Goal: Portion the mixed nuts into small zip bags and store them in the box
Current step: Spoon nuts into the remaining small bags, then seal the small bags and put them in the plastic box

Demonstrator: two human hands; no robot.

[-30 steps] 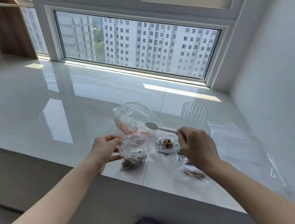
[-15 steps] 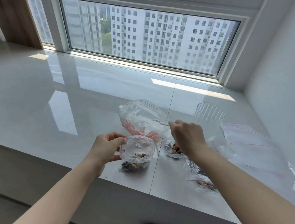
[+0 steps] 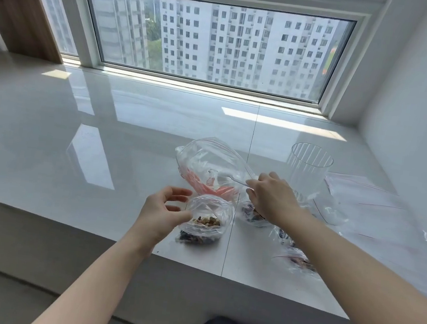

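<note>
Left hand (image 3: 161, 213) nearest, fingers loosely spread and curved, thumb against the side of a small zip bag (image 3: 206, 219) — it cups the bag rather than gripping it. The bag stands open on the white sill (image 3: 48, 141) with mixed nuts (image 3: 206, 221) in its bottom.

Right hand (image 3: 272, 196), just beyond and to the right of the left, fingers curled round the handle of a clear plastic spoon (image 3: 228, 177). The spoon's bowl sits inside the mouth of a large zip bag (image 3: 206, 165), which lies on its side just past both hands with something orange-pink low in it.

Under the right hand and forearm — two more small filled bags (image 3: 251, 215), partly hidden. Beyond the right hand, a clear ribbed cup (image 3: 309, 171), upright. Right of it, flat empty zip bags (image 3: 378, 209) spread on the sill.
</note>
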